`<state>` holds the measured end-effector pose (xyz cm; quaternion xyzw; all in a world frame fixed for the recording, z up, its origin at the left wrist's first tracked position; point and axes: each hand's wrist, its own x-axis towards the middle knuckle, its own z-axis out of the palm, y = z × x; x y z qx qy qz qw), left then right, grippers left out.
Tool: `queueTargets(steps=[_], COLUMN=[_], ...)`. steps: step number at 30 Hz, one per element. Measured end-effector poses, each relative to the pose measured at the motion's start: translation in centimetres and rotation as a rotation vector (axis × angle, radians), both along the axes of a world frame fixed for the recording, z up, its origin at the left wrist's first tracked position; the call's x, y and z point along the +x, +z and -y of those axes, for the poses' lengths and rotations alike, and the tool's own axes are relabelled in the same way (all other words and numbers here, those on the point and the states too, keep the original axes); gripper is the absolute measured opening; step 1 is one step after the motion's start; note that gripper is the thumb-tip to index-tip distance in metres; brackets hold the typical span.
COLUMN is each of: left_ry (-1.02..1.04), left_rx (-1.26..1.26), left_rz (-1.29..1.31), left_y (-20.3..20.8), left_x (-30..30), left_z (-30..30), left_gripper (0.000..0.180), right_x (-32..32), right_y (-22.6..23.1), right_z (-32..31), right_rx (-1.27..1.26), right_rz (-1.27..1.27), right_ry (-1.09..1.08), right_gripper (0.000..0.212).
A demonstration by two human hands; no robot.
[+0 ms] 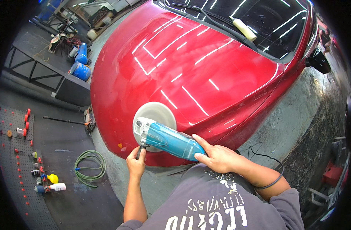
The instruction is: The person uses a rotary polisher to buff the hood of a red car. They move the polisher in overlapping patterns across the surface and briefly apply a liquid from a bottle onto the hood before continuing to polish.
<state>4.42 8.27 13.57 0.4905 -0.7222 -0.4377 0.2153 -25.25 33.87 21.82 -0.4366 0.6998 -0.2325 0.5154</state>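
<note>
Teal plastic forms the body of the polisher, which lies just ahead of the person's chest on the front edge of the red car hood. Its long axis runs from lower right to upper left, ending at the grey gear head, where the round white polishing pad sits flat against the paint.

The right hand is wrapped around the rear of the body, fingers curled over the top and thumb underneath; the forearm comes in from the lower right with the elbow bent outward, and the black power cord loops around it. The left hand is closed on the short black side handle that juts down from the gear head, with the forearm rising almost straight up from the lower edge. The left hand is therefore nearer the pad and the right nearer the tail of the tool, so both hands are full and neither is open.

On the dark floor to the left lies a coiled green hose.
</note>
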Motion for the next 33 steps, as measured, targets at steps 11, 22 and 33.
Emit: queueTargets(steps=[11, 22, 33], left_ry=[-0.303, -0.48, 0.013], left_rx=[-0.163, -0.241, -0.167], left_rz=[0.18, 0.029, 0.073], left_y=[6.2, 4.3, 2.7], left_x=[-13.4, -18.7, -2.4], left_z=[-9.1, -13.7, -12.6], left_gripper=[0.044, 0.041, 0.036], right_x=[-5.4, -7.1, -2.6], right_y=[1.0, -0.9, -0.6], right_z=[-13.9, -22.0, -8.4], right_rx=[0.002, -0.115, -0.091], right_rz=[0.141, -0.033, -0.031], right_ry=[-0.374, -0.493, 0.051], right_gripper=[0.086, 0.119, 0.112])
